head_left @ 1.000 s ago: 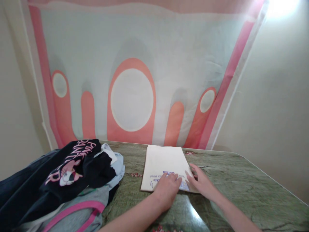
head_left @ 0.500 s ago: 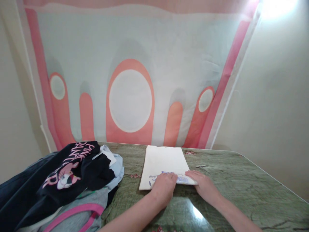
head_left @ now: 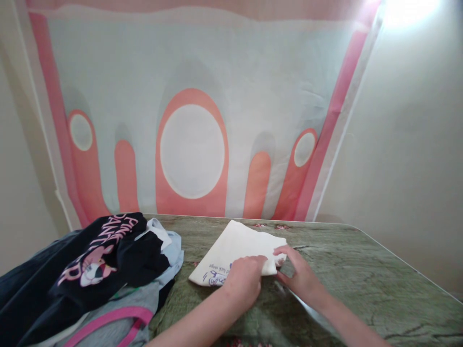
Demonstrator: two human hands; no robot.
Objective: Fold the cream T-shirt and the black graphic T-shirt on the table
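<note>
Fingers of the left hand [head_left: 243, 283] lay spread flat on the near edge of a folded cream cloth bag [head_left: 237, 250], pressing rather than gripping, while the right hand [head_left: 299, 274] pinched the bag's near right corner between thumb and fingertips. Bag rested on the green marble-patterned table [head_left: 361, 284], directly ahead of both hands, long axis slanting from near left to far right; both hands touched it, the left nearer its middle. Blue print by the left hand was too small to read; a black garment [head_left: 108, 255] on the clothes pile at left read "PINK PANT…" in pink.
</note>
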